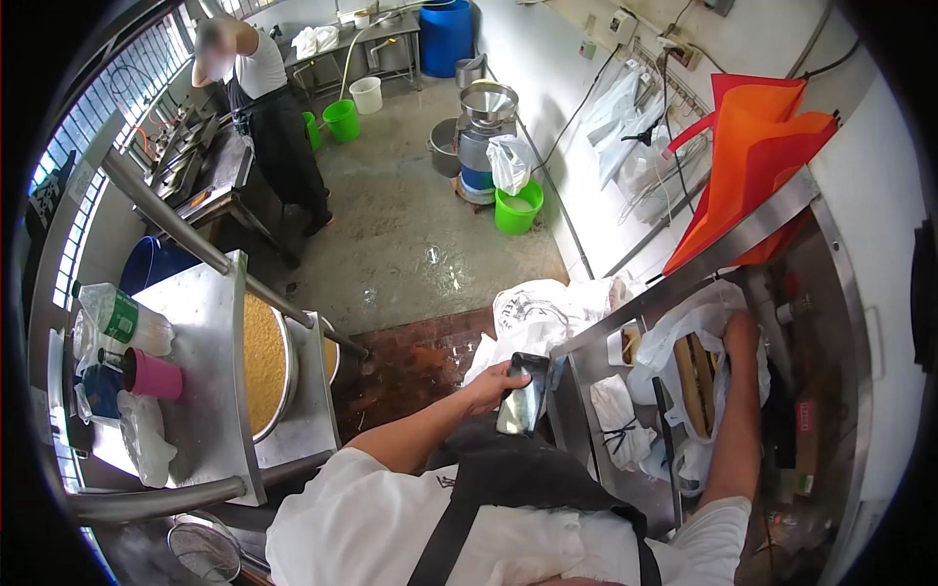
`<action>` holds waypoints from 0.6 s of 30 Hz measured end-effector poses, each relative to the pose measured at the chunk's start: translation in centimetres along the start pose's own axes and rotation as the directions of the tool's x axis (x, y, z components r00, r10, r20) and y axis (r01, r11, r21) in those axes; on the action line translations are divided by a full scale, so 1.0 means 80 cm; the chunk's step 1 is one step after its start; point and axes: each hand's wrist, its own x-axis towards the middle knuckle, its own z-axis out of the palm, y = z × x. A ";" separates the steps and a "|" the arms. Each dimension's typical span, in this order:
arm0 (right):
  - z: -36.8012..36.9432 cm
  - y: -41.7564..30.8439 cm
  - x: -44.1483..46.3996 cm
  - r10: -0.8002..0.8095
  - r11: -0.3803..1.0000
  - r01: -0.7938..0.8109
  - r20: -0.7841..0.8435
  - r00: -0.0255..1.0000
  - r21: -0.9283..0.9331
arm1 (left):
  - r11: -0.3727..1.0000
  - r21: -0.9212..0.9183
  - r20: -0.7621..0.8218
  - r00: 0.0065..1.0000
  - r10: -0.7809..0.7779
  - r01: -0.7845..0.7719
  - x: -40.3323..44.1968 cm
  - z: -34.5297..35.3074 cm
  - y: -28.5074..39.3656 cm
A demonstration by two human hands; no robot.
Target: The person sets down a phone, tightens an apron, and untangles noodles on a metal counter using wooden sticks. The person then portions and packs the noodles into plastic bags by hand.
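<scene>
The left grip (495, 387) is clamped on a phone (523, 393), fingers and thumb at its edge, in front of the dark apron (523, 488) and just beside the steel frame (723, 237). The right grip (740, 332) reaches in at the mouth of a thin plastic bag (669, 337), near a long brown piece (697, 386); its fingertips are hidden, so I cannot tell whether they are apart or together.

The phone could slip, since 1 hand alone holds it near an edge while the other arm reaches away; the frame or floor could then catch it. The bag's loose film could snag on the fingers and drag its neighbours, including a tied white bundle (618, 420) and a small white container (623, 347).

To the left, a steel worktop (210, 337) carries a pink cup (156, 375) and a clear bottle (112, 314), with a pan of yellowish, grainy matter (262, 361) beside it. Ahead, a printed white sack (547, 311) lies on reddish tiles (410, 361); beyond, the grey floor (386, 244) looks wet, a slipping risk. Farther off stand a steel-topped machine (476, 151), 1 person in a dark apron (269, 117) and a blue barrel (446, 39).
</scene>
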 end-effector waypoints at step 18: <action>-0.065 -0.025 -0.007 -0.172 0.957 0.178 -0.049 0.984 0.228 | 0.993 -0.120 -0.167 0.985 -0.038 0.018 0.005 -0.013 -0.050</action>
